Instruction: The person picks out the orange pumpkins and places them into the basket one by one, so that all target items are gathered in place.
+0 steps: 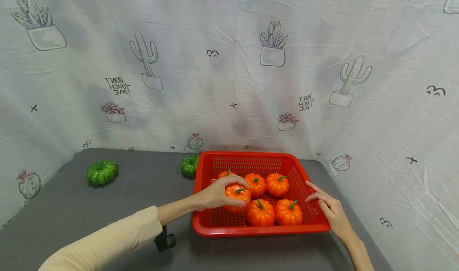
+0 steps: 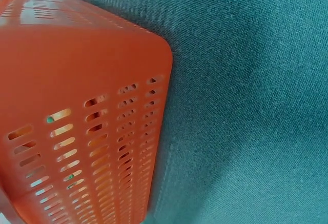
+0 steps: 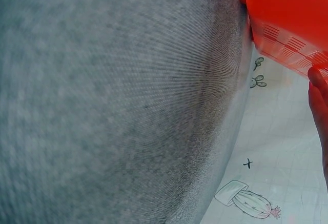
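Several orange toy pumpkins with green stems sit in a red plastic basket with slotted walls. My left hand reaches over the basket's left side and grips one orange pumpkin between thumb and fingers. On the right side, my right hand touches the basket's rim with loosely extended fingers. The left wrist view shows the basket's outer wall, with the left hand out of sight. A finger of the right hand meets the basket's edge in the right wrist view.
Two green toy pumpkins lie on the grey tabletop: one at the far left, another just beside the basket's back left corner. A pale curtain with cactus drawings hangs behind and to the sides.
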